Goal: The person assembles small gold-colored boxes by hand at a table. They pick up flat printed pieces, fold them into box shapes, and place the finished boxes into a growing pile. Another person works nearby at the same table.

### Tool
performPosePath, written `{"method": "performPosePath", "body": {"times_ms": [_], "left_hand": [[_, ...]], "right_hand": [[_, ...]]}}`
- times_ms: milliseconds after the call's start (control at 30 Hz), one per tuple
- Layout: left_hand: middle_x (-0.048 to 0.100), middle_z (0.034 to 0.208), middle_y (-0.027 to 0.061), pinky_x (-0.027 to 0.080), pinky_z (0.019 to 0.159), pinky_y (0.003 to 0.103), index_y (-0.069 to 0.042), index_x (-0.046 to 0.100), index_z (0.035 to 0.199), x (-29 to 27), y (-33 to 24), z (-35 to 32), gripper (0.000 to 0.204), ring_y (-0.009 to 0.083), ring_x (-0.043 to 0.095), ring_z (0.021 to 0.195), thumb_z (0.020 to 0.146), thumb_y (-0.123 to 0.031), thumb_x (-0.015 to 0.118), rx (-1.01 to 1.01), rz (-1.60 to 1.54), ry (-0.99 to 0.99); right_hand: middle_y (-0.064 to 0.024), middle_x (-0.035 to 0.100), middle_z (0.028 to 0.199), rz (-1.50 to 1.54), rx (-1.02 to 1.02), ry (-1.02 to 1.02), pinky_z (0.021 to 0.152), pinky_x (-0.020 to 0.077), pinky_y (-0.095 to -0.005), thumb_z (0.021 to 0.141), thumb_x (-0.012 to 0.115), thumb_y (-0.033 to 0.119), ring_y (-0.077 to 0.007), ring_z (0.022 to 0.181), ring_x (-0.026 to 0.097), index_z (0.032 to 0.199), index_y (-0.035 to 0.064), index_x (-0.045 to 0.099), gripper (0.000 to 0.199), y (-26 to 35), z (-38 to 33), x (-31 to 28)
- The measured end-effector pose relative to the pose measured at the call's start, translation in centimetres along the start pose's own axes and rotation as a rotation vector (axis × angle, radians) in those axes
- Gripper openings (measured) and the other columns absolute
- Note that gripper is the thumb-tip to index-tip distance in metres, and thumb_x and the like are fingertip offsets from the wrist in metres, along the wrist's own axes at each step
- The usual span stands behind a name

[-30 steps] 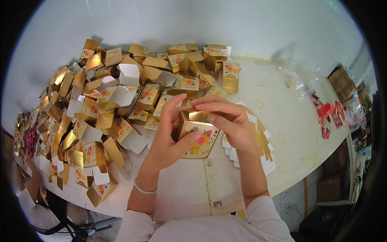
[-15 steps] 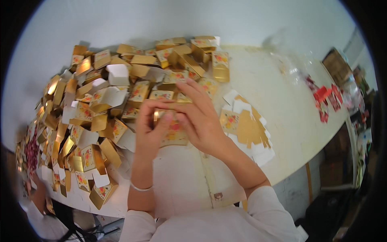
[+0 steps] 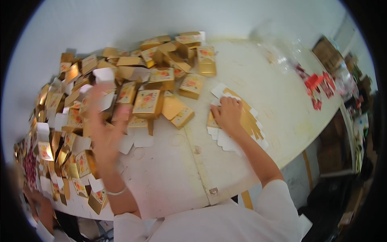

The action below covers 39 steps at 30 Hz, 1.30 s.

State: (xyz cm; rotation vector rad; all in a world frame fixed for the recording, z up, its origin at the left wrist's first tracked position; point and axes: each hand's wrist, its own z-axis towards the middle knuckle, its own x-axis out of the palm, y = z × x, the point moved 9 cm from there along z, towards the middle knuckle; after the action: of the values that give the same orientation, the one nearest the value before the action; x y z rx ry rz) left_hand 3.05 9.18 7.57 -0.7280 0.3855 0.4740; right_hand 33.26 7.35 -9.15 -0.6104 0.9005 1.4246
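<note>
White surface (image 3: pixel 165 173) against a pale wall (image 3: pixel 161 18) carries a broad heap of gold boxes (image 3: pixel 147 101) printed with flowers, spread over its left half. As far as one can judge, plenty is done: dozens of boxes have their full shape. What looks left is the fan of flat cartons (image 3: pixel 250 126), gold and white, lying unformed right of the middle, well apart from the clear plastic (image 3: pixel 278 56) and red packets (image 3: pixel 315 84) farther right.

Many boxes in the heap are formed but not closed; a white flap (image 3: pixel 104 75) sticks up from one, and other flaps hang loose along the front edge. At the heap's right side, a gold-faced box (image 3: pixel 177 111) lies tilted and looks shut, beside a flowered box (image 3: pixel 191 86). No contents show in any of them, and most of the insides are hidden.

The right hand (image 3: pixel 229 113) rests on the upper left part of the fan, fingers bent; whether its grip pinches a carton cannot be told. The left hand (image 3: pixel 105 135), blurred, is over the heap with fingers spread, its grip wide and nothing visible in it. At the far lower left, a co-worker's hand (image 3: pixel 40 205) shows near some dark red items (image 3: pixel 30 161), too small to make out.
</note>
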Motion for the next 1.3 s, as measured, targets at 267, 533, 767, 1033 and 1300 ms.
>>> {"method": "performPosePath", "body": {"times_ms": [267, 533, 767, 1033, 1300], "left_hand": [[0.036, 0.132, 0.0116, 0.027, 0.101, 0.034, -0.005, 0.029, 0.132, 11.0, -3.3, -3.6, 0.069, 0.0226, 0.031, 0.124, 0.077, -0.023, 0.066, -0.149, -0.727, 0.481], [0.038, 0.126, 0.0131, 0.036, 0.091, 0.032, -0.007, 0.009, 0.136, 13.5, -6.7, -7.5, 0.09, 0.0184, 0.042, 0.11, 0.072, -0.031, 0.067, -0.428, -1.546, 0.945], [0.058, 0.087, 0.006, 0.047, 0.068, 0.025, 0.002, 0.044, 0.106, 10.1, -3.4, -4.6, 0.06, 0.0118, 0.056, 0.075, 0.059, -0.016, 0.078, -0.46, -1.426, 0.583], [0.037, 0.117, 0.012, 0.033, 0.094, 0.034, -0.002, 0.025, 0.124, 7.1, -1.1, -3.2, 0.087, 0.0202, 0.039, 0.11, 0.06, -0.023, 0.08, -0.206, -0.916, 0.184], [0.046, 0.088, 0.0045, 0.034, 0.064, 0.024, -0.007, 0.049, 0.102, 6.9, -2.3, -3.1, 0.03, 0.0122, 0.042, 0.073, 0.076, -0.008, 0.064, -0.014, -0.739, 0.291]], "right_hand": [[-0.0109, 0.049, 0.07, 0.299, 0.085, -0.087, 0.069, 0.0326, -0.0389, 0.078, 0.055, 0.014, -0.027, 0.072, 0.045, 0.062, 0.0033, 0.054, 0.02, -3.4, 1.5, -5.7], [-0.0069, 0.043, 0.064, 0.697, -0.478, -0.261, 0.097, 0.0262, -0.0485, 0.079, 0.052, 0.021, -0.0231, 0.066, 0.042, 0.058, 0.0051, 0.04, 0.029, 15.0, 2.1, -16.5], [-0.0127, 0.048, 0.102, 1.142, -0.149, -0.587, 0.095, 0.0323, -0.0478, 0.088, 0.039, 0.027, -0.0293, 0.103, 0.047, 0.084, 0.0001, 0.049, 0.029, 12.6, 2.3, -17.4], [-0.008, 0.051, 0.117, 2.255, 0.498, 0.421, 0.092, 0.0397, -0.0366, 0.088, 0.042, 0.023, -0.0216, 0.105, 0.051, 0.122, 0.003, 0.043, 0.039, 11.5, 2.3, -6.4], [-0.0078, 0.058, 0.104, 2.037, 0.494, 0.392, 0.063, 0.0401, -0.0189, 0.072, 0.046, -0.006, -0.0088, 0.081, 0.053, 0.112, 0.002, 0.053, 0.042, 12.4, 4.0, -6.6]]}}
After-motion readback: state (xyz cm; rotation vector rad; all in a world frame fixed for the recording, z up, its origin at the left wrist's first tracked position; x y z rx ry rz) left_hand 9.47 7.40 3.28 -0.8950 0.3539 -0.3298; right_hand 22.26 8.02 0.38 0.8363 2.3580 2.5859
